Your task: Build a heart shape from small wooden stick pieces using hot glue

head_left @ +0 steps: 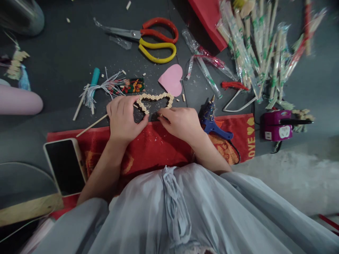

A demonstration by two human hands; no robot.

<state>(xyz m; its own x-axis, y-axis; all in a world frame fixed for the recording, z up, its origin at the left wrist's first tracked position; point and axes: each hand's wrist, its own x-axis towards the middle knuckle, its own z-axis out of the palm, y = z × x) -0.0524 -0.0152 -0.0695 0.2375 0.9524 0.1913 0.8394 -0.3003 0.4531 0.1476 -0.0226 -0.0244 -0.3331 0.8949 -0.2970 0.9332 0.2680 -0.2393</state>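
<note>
– Who's got the beaded frame [156, 97]?
– Both: L hand [123, 116] holding left side, R hand [180, 121] gripping right end.
– Loc.?
– Over counter [66, 53], far side of red towel [159, 144].

Right hand [180, 121] hides part of the beaded outline [155, 97]; left edge crops pink cylinder [19, 101].

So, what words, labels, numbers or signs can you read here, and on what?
"OVE", probably the end of "LOVE", with two yellow hearts: red towel.
Green print on the wrapped sticks: too blurred to read.
White apple-like mark, no readable words: purple block.
</note>
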